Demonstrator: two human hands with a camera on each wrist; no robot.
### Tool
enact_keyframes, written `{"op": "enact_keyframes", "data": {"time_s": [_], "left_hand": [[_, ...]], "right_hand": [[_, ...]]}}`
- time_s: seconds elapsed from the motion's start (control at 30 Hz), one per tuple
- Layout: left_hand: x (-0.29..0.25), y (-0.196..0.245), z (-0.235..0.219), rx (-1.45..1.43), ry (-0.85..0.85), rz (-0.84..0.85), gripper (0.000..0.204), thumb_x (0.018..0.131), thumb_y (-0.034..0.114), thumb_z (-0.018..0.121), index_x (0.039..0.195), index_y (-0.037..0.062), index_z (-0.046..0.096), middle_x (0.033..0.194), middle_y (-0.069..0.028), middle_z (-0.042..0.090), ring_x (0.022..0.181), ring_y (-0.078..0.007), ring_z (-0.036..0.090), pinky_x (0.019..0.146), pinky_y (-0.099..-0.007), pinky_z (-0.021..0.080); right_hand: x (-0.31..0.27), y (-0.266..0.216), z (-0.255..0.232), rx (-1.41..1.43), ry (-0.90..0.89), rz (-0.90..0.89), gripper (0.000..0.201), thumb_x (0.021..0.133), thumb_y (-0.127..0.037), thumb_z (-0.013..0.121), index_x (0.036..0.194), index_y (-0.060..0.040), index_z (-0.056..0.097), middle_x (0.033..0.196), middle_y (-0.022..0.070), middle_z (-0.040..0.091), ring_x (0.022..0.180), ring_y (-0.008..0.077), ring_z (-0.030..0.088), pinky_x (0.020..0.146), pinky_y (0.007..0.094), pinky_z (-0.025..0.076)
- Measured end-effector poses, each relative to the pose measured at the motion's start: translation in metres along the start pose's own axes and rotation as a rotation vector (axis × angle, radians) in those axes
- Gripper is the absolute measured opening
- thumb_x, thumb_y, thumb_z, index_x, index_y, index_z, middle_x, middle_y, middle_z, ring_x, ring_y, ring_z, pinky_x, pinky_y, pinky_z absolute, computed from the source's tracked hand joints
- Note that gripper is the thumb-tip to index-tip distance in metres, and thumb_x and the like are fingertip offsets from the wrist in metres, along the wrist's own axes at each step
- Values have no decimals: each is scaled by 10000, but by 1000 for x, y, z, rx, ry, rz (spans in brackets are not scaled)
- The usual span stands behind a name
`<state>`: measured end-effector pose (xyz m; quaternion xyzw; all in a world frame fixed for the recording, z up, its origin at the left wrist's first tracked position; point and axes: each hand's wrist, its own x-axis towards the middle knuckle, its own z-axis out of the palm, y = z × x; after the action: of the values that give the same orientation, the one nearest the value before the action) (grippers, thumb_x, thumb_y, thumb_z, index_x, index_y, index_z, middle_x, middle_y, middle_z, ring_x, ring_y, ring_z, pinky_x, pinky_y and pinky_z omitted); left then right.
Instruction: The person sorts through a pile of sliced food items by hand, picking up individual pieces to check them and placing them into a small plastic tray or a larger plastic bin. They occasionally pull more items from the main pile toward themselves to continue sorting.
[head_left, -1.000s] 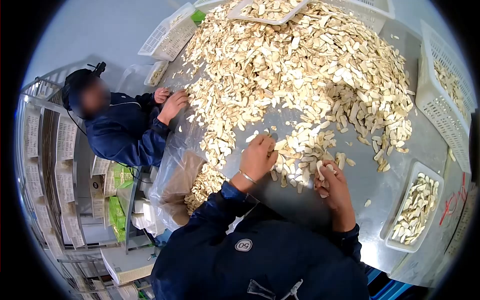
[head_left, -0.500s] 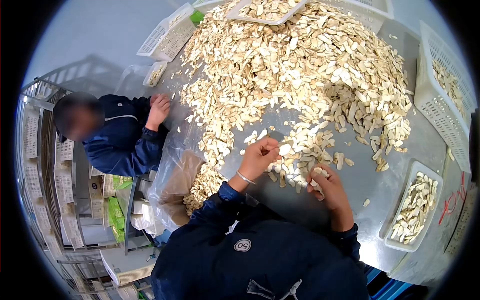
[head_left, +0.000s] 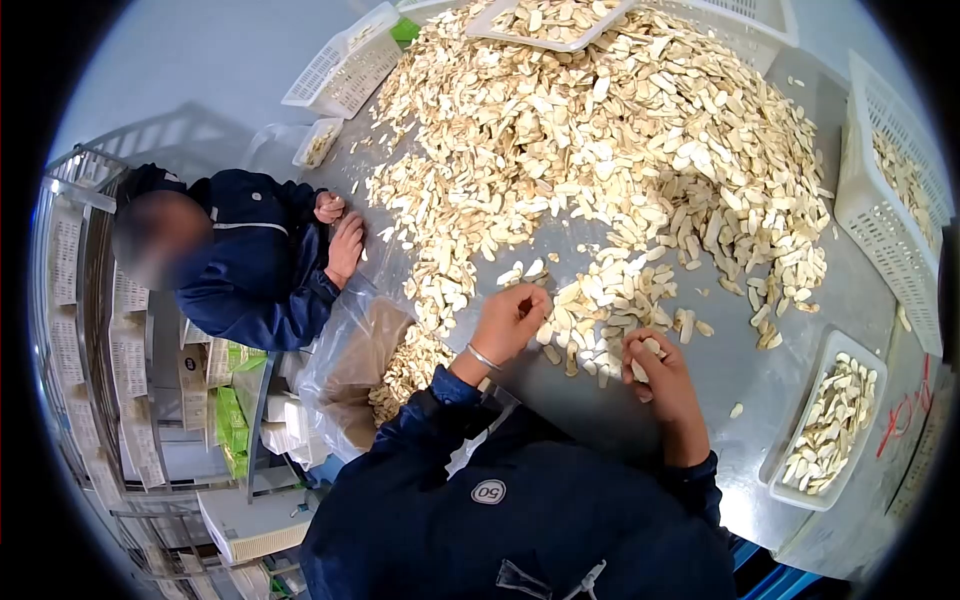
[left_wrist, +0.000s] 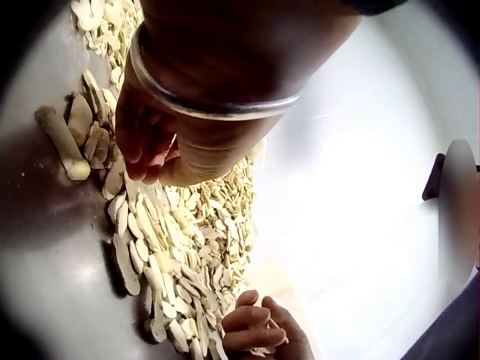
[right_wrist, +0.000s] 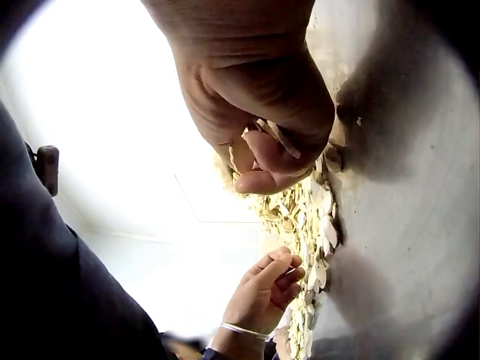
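Pale, elongated dried slices (head_left: 620, 285) lie in a loose patch on the metal table in front of both hands. My left hand (head_left: 510, 325), with a bangle at its wrist, hovers at the left edge of this patch. Its fingers are loosely bent and no slice shows between them. At the patch's near right side, my right hand (head_left: 668, 380) grips a few slices (head_left: 652, 347) in its curled fingers. From the right wrist view, edges of the held slices (right_wrist: 281, 139) stick out between thumb and fingers; the rest are hidden in the palm.
A large heap of slices (head_left: 600, 130) covers the table's far side. A white tray (head_left: 779, 478) of slices stands at right, below a tall perforated basket (head_left: 880, 225). A clear plastic bag (head_left: 335, 350) hangs at the left edge. Another person (head_left: 250, 255) works beyond it.
A slice pinched in my left hand half a second ago no longer shows there. My right hand keeps its slices in about the same place. The other person's hands have shifted at the table edge.
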<state>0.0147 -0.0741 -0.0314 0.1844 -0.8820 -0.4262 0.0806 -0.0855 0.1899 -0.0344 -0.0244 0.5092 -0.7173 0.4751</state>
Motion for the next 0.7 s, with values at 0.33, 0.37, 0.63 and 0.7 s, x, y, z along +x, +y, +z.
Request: {"op": "enact_keyframes", "data": {"time_s": [0.33,0.37,0.63,0.7], "left_hand": [[31,20,25,467,35,288,145,799,112,710,935,73,676,922,-95,640,901,-335,633,748,-423,552],[31,19,22,497,6,273,139,788,104,705,919,70,674,920,-96,638,905,-331,629,753,-422,552],[57,34,41,339,60,527,282,828,124,725,1092,54,657,1102,-124,656,1031,-370,629,896,-423,526],[62,35,49,339,12,502,329,843,124,723,1156,63,641,1155,-138,646,1061,-377,624,899,-426,527]], "right_hand": [[-1,-4,1,10,36,-13,148,1014,-195,586,1112,-88,618,863,5,601,673,79,540,453,187,273],[-1,-3,-1,25,36,-25,153,1018,-201,588,1110,-85,625,857,-1,606,672,78,546,452,188,281],[2,1,-3,70,43,-40,149,1027,-202,589,1098,-83,643,843,-11,614,667,75,556,444,188,285],[4,3,-4,70,29,-46,148,1028,-202,588,1097,-84,642,842,-11,614,667,75,558,443,188,283]]}}
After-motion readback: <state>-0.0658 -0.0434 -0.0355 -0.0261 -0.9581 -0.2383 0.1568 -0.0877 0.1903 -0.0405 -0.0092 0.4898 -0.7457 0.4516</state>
